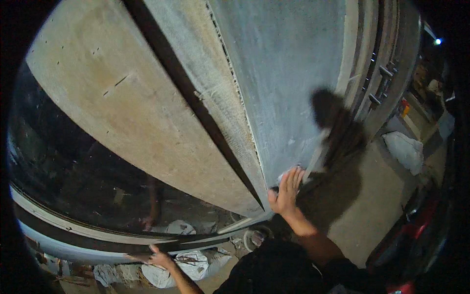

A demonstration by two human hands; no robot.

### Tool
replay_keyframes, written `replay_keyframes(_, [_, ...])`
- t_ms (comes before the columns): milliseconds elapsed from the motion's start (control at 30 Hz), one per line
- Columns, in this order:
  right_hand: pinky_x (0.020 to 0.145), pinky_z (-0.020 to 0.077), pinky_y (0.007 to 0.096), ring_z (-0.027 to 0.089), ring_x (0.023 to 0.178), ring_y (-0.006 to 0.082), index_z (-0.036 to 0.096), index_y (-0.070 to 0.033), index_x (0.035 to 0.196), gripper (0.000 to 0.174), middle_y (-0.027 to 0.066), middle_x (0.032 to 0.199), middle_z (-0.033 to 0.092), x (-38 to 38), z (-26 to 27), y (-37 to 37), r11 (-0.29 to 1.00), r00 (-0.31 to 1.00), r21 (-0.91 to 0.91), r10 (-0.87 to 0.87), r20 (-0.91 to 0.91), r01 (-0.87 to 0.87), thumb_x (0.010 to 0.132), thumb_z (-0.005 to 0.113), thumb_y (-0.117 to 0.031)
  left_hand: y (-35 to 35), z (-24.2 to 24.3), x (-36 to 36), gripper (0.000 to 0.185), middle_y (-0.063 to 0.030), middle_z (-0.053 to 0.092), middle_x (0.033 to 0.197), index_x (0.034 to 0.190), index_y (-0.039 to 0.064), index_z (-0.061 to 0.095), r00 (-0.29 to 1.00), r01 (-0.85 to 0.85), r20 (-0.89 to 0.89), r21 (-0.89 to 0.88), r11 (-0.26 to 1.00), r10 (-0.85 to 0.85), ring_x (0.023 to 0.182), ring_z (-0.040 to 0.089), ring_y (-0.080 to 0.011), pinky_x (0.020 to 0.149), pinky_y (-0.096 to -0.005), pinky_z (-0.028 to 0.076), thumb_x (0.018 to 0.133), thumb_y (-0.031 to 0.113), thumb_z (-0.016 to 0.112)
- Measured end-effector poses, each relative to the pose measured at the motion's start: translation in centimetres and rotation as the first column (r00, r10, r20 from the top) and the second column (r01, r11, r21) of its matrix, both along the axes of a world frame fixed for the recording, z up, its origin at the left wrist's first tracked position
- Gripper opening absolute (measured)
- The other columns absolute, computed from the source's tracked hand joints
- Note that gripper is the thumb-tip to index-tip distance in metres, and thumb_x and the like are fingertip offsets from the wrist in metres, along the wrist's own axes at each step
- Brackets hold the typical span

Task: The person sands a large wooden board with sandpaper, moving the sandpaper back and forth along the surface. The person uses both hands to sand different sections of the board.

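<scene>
My right hand (pixel 288 193) presses with straight fingers near the lower end of a grey wall surface (pixel 293 73). A pale piece (pixel 282 175), perhaps a pad or cloth, shows beside its fingers, mostly covered by them. Something dark sits by the thumb. Lower left, my left hand (pixel 159 258) reaches along a light frame edge (pixel 99 255), thumb raised. Whether the blurred brown shape at its fingertips is a held thing or the fingers themselves is unclear. A tan panel (pixel 147 121) with small marks and scratches lies left of the grey surface, across a dark gap (pixel 191 97).
Dark glass (pixel 91 176) reflects a hand. White sacks (pixel 191 262) and a round bucket (pixel 255 237) are below the frame. At right are metal fittings (pixel 380 82) on a rail, another sack (pixel 404 150) and a red and black vehicle (pixel 411 235). A shadow falls across the wall and floor.
</scene>
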State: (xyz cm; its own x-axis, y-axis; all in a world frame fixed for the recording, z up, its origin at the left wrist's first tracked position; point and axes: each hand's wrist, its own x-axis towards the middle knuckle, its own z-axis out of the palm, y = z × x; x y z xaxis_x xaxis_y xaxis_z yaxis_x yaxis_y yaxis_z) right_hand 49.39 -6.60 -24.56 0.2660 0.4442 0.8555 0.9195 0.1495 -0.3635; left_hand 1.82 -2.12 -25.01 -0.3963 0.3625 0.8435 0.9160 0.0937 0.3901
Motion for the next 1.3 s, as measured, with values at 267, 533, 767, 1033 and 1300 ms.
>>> replay_keyframes(267, [0.109,-0.0004,0.0706,0.008,0.142,0.0541,0.025,0.011,0.145,0.078,0.0359,0.152,0.015,1.5,4.0,2.3,0.994,0.997,0.089,-0.065,0.047,0.06,0.093,0.048,-0.043,1.7,8.2,-0.2,0.091,-0.0236,0.019,0.156,0.15,-0.004,0.019,0.97,0.194,0.089,0.293,0.936,-0.228,0.143,0.023,-0.0357,0.117,-0.0452,0.019,0.091,0.051,0.06])
replay_keyframes(533, [0.109,-0.0035,0.0704,0.005,0.143,0.0526,0.021,0.013,0.145,0.083,0.0358,0.153,0.012,-3.0,-2.0,-0.5,0.988,0.997,-0.152,-0.006,0.073,0.017,0.092,0.048,-0.045,-0.5,3.3,2.6,0.091,-0.028,0.024,0.153,0.15,-0.006,0.017,0.986,0.078,-0.154,0.106,0.991,-0.061,0.139,0.031,-0.0378,0.113,-0.0459,0.028,0.091,0.046,0.062])
replay_keyframes(767, [0.109,-0.0039,0.0679,0.006,0.143,0.053,0.021,0.013,0.145,0.08,0.0371,0.152,0.014,1.1,6.8,2.7,0.988,0.994,0.113,-0.111,0.021,0.108,0.096,0.039,-0.048,2.0,10.9,-1.9,0.088,-0.025,0.021,0.155,0.15,-0.005,0.018,0.967,0.242,0.0,0.301,0.922,-0.254,0.139,0.03,-0.0355,0.115,-0.0427,0.026,0.092,0.046,0.061])
replay_keyframes(1033, [0.107,-0.0048,0.0713,0.004,0.142,0.0544,0.012,0.012,0.147,0.085,0.0377,0.152,0.01,-3.2,0.3,0.1,0.994,0.997,-0.087,-0.066,0.034,0.069,0.094,0.044,-0.047,-0.3,3.2,0.9,0.092,-0.0247,0.016,0.156,0.15,-0.006,0.015,0.988,0.09,-0.139,0.124,0.988,-0.072,0.144,0.021,-0.0354,0.117,-0.0447,0.022,0.091,0.045,0.063])
replay_keyframes(1300, [0.111,0.0026,0.0652,0.005,0.142,0.0542,0.008,0.012,0.148,0.087,0.0383,0.152,0.008,2.4,8.7,2.1,0.992,0.978,-0.08,-0.109,-0.178,0.096,0.095,0.039,-0.05,2.1,9.9,-2.3,0.09,-0.0236,0.022,0.155,0.148,-0.007,0.022,0.963,0.214,0.089,0.328,0.92,-0.255,0.142,0.026,-0.0332,0.117,-0.0421,0.021,0.09,0.049,0.062])
